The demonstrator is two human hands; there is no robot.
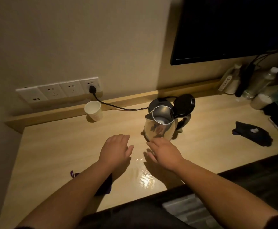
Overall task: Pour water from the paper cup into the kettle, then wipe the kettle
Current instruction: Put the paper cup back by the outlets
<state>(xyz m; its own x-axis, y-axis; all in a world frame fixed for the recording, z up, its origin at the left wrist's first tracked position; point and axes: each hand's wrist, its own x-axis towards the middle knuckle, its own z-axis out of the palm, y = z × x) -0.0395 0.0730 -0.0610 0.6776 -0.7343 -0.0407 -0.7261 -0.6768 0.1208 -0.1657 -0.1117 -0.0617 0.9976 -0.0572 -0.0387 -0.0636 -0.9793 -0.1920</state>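
A steel kettle (pixel 159 124) stands on the wooden desk (pixel 60 146) with its black lid (pixel 183 104) flipped open. Its round base (pixel 158 103) lies just behind it, unoccupied. A white paper cup (pixel 93 111) stands upright at the back left near the wall. My left hand (pixel 115 148) hovers flat over the desk, fingers straight, holding nothing. My right hand (pixel 163 150) is open just in front of the kettle, fingers near its lower wall. A dark purple cloth (pixel 104 185) lies under my left forearm, mostly hidden.
A wet patch (pixel 144 176) shines on the desk between my hands. A black cord (pixel 118 105) runs from the wall sockets (pixel 58 91) to the base. A dark cloth (pixel 252 133) lies at right. Bottles (pixel 260 85) crowd the back right under a dark screen (pixel 231 27).
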